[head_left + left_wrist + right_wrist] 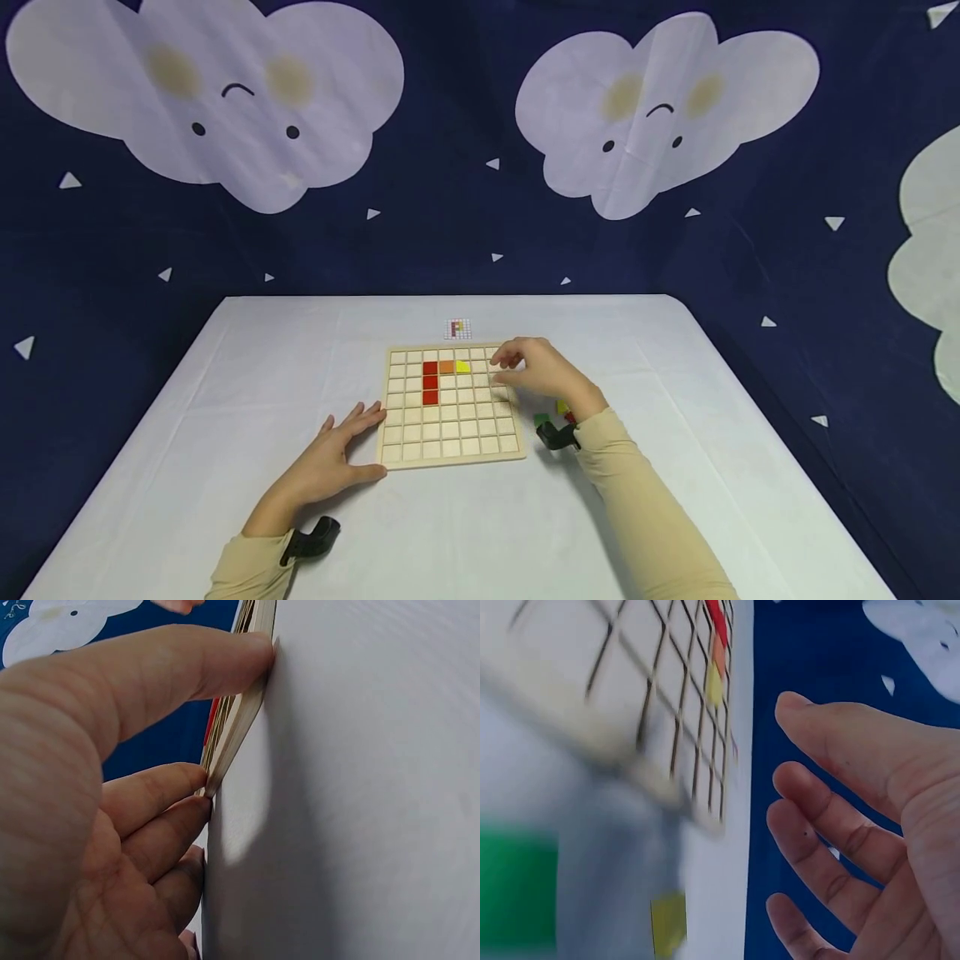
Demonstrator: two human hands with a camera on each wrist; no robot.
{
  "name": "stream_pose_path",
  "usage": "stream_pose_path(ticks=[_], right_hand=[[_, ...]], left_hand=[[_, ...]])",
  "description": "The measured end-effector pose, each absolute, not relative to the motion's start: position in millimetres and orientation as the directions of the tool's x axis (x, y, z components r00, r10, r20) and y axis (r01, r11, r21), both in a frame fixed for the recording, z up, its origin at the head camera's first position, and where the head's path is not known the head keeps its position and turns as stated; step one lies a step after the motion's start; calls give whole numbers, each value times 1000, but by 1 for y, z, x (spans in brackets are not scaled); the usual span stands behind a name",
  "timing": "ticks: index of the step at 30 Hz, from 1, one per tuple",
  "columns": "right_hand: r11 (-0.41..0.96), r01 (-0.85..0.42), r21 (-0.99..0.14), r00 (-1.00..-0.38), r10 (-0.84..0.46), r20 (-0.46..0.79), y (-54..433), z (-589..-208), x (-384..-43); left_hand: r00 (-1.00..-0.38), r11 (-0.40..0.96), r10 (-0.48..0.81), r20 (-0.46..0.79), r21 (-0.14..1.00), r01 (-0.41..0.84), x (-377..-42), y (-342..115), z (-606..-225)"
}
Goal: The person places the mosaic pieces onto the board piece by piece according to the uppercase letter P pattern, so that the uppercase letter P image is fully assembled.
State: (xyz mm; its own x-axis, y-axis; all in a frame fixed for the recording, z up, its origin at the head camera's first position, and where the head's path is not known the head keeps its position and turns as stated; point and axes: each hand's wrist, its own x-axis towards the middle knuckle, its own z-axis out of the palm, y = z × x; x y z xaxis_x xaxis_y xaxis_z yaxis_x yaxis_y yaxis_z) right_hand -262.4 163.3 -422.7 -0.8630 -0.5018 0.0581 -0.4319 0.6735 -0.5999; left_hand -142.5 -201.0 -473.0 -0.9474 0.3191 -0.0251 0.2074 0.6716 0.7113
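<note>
A wooden grid board (452, 463) lies on the white table, with a column of red tiles (430, 382), then an orange tile (447, 367) and a yellow tile (462, 367) along one row. Along the board's left edge, my left hand (324, 467) rests with fingers spread; its thumb touches the near corner, as the left wrist view also shows. Over the board's right side hovers my right hand (551, 371), fingers loosely bent. In the right wrist view nothing sits between the thumb and fingers (836, 881).
Right of the board, partly under my right wrist, lie a green tile (542, 419), a loose yellow tile (562, 407) and a red one (570, 417). Behind the board is a small pattern card (457, 329). A dark blue cloth with clouds (450, 242) hangs beyond the table.
</note>
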Motion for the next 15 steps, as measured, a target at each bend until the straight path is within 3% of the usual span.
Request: stream_pose_path(ticks=[15], right_hand=[[765,-210,-609,-949,-310,-62,257,-427,-259]], left_hand=[[-948,673,315,-37,713,196,-143,-201,-474]])
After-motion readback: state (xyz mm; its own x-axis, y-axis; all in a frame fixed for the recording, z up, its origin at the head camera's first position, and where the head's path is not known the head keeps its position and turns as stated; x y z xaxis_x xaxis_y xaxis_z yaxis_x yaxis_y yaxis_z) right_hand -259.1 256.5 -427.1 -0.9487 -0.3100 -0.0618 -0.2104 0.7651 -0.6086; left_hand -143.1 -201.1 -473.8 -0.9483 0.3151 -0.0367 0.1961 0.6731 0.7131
